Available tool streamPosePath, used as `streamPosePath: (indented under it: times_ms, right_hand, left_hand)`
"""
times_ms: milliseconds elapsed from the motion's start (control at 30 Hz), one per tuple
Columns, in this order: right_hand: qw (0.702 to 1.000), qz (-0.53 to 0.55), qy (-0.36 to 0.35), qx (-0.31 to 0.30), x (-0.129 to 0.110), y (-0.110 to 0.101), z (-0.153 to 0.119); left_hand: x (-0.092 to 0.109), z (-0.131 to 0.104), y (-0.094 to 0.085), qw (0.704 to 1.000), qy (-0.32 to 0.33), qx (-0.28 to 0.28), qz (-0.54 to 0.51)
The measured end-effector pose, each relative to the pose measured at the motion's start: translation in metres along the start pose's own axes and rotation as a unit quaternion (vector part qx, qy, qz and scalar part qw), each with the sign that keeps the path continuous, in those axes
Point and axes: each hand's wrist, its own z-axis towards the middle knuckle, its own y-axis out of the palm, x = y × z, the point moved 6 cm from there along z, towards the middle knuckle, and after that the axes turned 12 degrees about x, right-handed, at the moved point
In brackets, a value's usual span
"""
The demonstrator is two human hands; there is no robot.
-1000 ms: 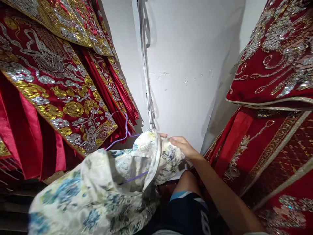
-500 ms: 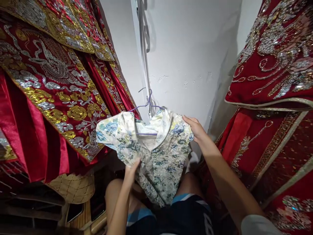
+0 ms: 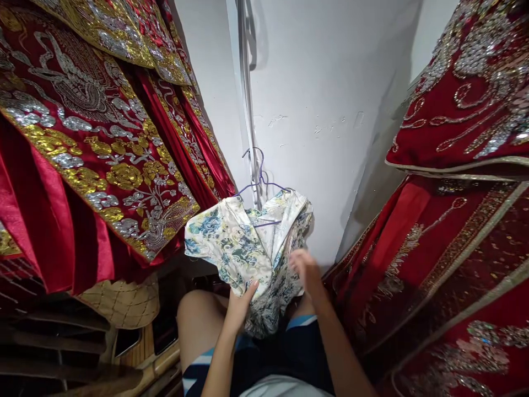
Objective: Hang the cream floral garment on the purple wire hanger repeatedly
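Observation:
A short-sleeved floral blouse (image 3: 243, 248), cream with blue, green and yellow print, hangs on a thin purple hanger (image 3: 261, 175) in front of me. The hanger's hook stands free above the collar, against the pale wall. My left hand (image 3: 243, 302) grips the blouse at its lower left side, thumb on top of the cloth. My right hand (image 3: 306, 270) is at the right front of the blouse, fingers bent and smeared by motion; whether it holds cloth I cannot tell. The lower part of the blouse bunches over my lap.
Red garments with gold and silver embroidery (image 3: 124, 165) hang at the left. Beaded red garments (image 3: 433, 138) hang at the right. A metal pole (image 3: 244, 82) stands against the wall (image 3: 322, 71). At lower left are a wooden chair (image 3: 144, 380), a tan quilted item (image 3: 124, 303) and a phone (image 3: 127, 341).
My right hand has left the right sleeve and moved down and inward to the blouse's front. The blouse has shifted slightly right and its right side has folded in. My left hand still grips it.

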Motion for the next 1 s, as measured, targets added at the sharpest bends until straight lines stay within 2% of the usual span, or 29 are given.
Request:
streamPosePath:
  times_ms: [33, 67, 167, 233, 333, 400, 467, 533, 567, 600, 633, 667, 733, 767, 833, 900, 1000]
  right_hand:
    - [0.996, -0.009, 0.021, -0.084, 0.007, 0.024, -0.012]
    - [0.991, -0.019, 0.028, -0.132, 0.01, 0.041, -0.021]
    - [0.989, -0.065, 0.01, -0.132, 0.01, 0.062, -0.025]
    - [0.989, -0.086, 0.002, -0.124, 0.008, 0.063, -0.022]
    - [0.988, -0.059, -0.004, -0.141, 0.003, 0.061, -0.02]
    - [0.99, -0.025, 0.004, -0.14, 0.0, 0.059, -0.021]
    - [0.991, 0.001, 0.027, -0.133, -0.002, 0.056, -0.023]
    - [0.989, 0.013, 0.05, -0.135, -0.003, 0.055, -0.025]
    - [0.989, 0.017, 0.059, -0.138, -0.004, 0.055, -0.027]
    - [0.988, 0.022, 0.066, -0.141, -0.005, 0.056, -0.028]
    - [0.986, 0.027, 0.072, -0.147, -0.005, 0.057, -0.03]
    - [0.984, 0.03, 0.078, -0.158, -0.006, 0.058, -0.031]
    - [0.978, 0.034, 0.084, -0.189, -0.008, 0.061, -0.033]
    - [0.975, 0.035, 0.084, -0.201, -0.012, 0.062, -0.031]
    - [0.975, 0.042, 0.088, -0.201, -0.022, 0.058, -0.021]
    - [0.979, 0.057, 0.101, -0.169, -0.04, 0.05, -0.003]
    - [0.985, 0.086, 0.088, -0.118, -0.081, 0.041, 0.033]
  left_hand:
    - [0.002, -0.001, 0.001, 1.0, 0.002, -0.009, 0.001]
    - [0.004, -0.002, 0.001, 1.0, 0.005, -0.017, 0.002]
    - [0.009, -0.004, -0.001, 1.0, 0.005, -0.024, 0.004]
    - [0.011, -0.004, -0.002, 1.0, 0.001, -0.025, 0.006]
    - [0.011, -0.003, -0.002, 1.0, 0.003, -0.027, 0.016]
    - [0.01, -0.002, -0.009, 0.998, 0.012, 0.029, 0.046]
    - [0.015, -0.004, -0.022, 0.983, 0.063, 0.147, 0.094]
    - [0.028, -0.013, -0.033, 0.938, 0.168, 0.264, 0.151]
    - [0.035, -0.018, -0.032, 0.912, 0.227, 0.291, 0.177]
    - [0.04, -0.023, -0.026, 0.895, 0.279, 0.287, 0.199]
    - [0.042, -0.026, -0.016, 0.888, 0.316, 0.253, 0.218]
    - [0.04, -0.027, -0.003, 0.892, 0.336, 0.195, 0.23]
    - [0.033, -0.026, 0.023, 0.909, 0.335, 0.079, 0.235]
    - [0.03, -0.026, 0.033, 0.914, 0.328, 0.038, 0.235]
    - [0.027, -0.023, 0.046, 0.913, 0.329, 0.006, 0.24]
    - [0.03, -0.02, 0.052, 0.901, 0.352, -0.014, 0.254]
    - [0.037, -0.017, 0.055, 0.869, 0.387, -0.061, 0.304]
